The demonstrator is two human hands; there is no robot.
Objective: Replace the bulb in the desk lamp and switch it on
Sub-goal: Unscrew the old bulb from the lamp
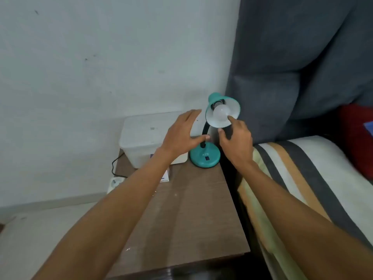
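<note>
A teal desk lamp stands at the far right of a wooden bedside table, its round base (204, 157) carrying a dark switch. Its shade (232, 107) faces me, with a white bulb (221, 113) seated in the socket and unlit. My right hand (236, 142) is just below the shade, fingers spread, one fingertip touching the bulb's lower edge. My left hand (182, 134) hovers open to the left of the shade, its thumb next to the black flexible neck (205, 129). Neither hand holds anything.
A white lidded plastic box (145, 138) sits behind my left hand, with a small card beside it. A black cord runs to a white socket strip (116, 182) on the floor at left. A grey padded headboard (292, 77) and a striped mattress (302, 178) border the table (191, 209) on the right.
</note>
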